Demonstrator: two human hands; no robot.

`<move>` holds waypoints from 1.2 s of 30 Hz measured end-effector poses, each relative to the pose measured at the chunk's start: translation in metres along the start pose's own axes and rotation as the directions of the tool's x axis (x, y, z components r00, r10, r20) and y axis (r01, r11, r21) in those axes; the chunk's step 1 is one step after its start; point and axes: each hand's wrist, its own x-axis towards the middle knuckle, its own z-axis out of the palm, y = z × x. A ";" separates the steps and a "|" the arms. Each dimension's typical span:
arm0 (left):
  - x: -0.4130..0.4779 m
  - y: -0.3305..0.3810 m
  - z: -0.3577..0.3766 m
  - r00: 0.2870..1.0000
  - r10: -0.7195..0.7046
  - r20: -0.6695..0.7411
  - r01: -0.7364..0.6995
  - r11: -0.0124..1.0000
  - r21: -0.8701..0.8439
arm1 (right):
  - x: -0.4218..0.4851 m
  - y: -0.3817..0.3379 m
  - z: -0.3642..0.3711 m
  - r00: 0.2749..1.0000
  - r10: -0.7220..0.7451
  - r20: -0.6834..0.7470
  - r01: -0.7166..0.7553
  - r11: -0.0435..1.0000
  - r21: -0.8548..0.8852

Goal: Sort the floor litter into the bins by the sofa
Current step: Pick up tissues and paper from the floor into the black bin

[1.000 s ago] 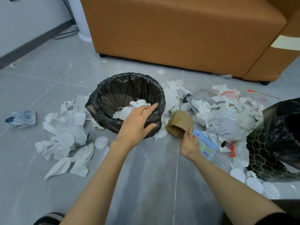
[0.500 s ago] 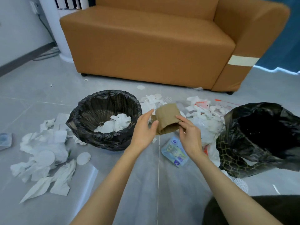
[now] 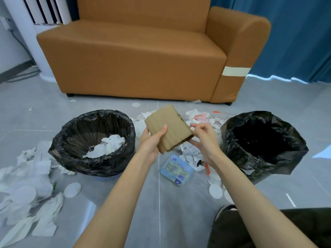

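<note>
A folded piece of brown cardboard (image 3: 168, 127) is held up between the two bins. My left hand (image 3: 154, 140) grips its lower left part, thumb on the front face. My right hand (image 3: 204, 138) pinches its lower right corner with curled fingers. The left bin (image 3: 125, 154) has a black liner and holds white crumpled tissue (image 3: 107, 145). The right bin (image 3: 232, 133), also black-lined, looks dark inside. White paper litter (image 3: 26, 190) lies left of the left bin, and more litter (image 3: 197, 119) lies between the bins.
An orange-brown sofa (image 3: 139, 59) stands behind the bins. A blue wipes packet (image 3: 176, 170) lies on the grey tiled floor below my hands. White round pads (image 3: 215, 191) lie near the right bin. My dark-trousered knee (image 3: 259, 228) is at the lower right. A blue curtain (image 3: 295, 33) hangs at the right.
My right hand lifted the cardboard off the floor; my left hand left the left bin's rim and took hold of the cardboard. The view tilted up, showing more sofa.
</note>
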 end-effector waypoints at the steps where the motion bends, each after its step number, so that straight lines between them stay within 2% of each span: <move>1: -0.001 -0.002 0.008 1.000 0.017 0.019 -0.017 1.000 0.007 | -0.001 -0.003 -0.005 0.998 0.058 0.036 -0.061 0.996 0.072; 3: -0.003 -0.003 0.021 0.996 0.067 0.056 -0.070 0.997 0.042 | -0.002 -0.007 -0.011 0.988 0.117 0.101 -0.123 0.991 0.052; 6: -0.005 -0.002 0.037 0.981 0.102 0.168 -0.126 0.982 0.138 | 0.000 -0.019 -0.024 0.994 0.095 0.061 -0.097 0.995 0.026; 9: -0.008 0.005 0.045 0.961 0.092 0.259 -0.167 0.944 0.284 | 0.006 -0.045 -0.043 0.993 0.049 -0.103 -0.032 0.986 0.161; 11: -0.010 0.012 0.049 0.943 0.102 0.316 -0.211 0.918 0.334 | 0.013 -0.058 -0.063 0.963 0.020 -0.267 0.036 0.979 0.200; 12: -0.012 0.015 0.052 0.933 0.105 0.344 -0.226 0.915 0.333 | 0.017 -0.063 -0.074 0.928 -0.021 -0.371 0.073 0.989 0.126; 14: -0.014 0.018 0.057 0.923 0.106 0.369 -0.236 0.915 0.328 | 0.018 -0.067 -0.096 0.817 -0.162 -0.553 0.097 0.985 -0.145; 16: -0.013 0.019 0.058 0.922 0.104 0.374 -0.240 0.909 0.340 | 0.014 -0.065 -0.111 0.717 -0.281 -0.637 0.055 0.935 -0.351; 17: -0.013 0.017 0.058 0.920 0.096 0.380 -0.239 0.907 0.348 | 0.012 -0.061 -0.118 0.692 -0.321 -0.647 0.035 0.910 -0.414; 19: -0.013 0.013 0.059 0.916 0.073 0.395 -0.231 0.900 0.369 | 0.011 -0.049 -0.130 0.686 -0.374 -0.624 0.008 0.861 -0.508; 21: -0.014 0.008 0.059 0.913 0.053 0.405 -0.227 0.890 0.395 | 0.012 -0.034 -0.138 0.712 -0.400 -0.577 -0.024 0.807 -0.589; 26: -0.015 0.000 0.057 0.920 0.022 0.391 -0.209 0.873 0.441 | 0.016 -0.007 -0.143 0.791 -0.284 -0.542 -0.159 0.759 -0.631; 36: -0.007 -0.004 0.028 0.965 -0.020 0.262 -0.113 0.868 0.484 | 0.028 0.005 -0.100 0.904 -0.327 -0.276 -0.016 0.619 -0.785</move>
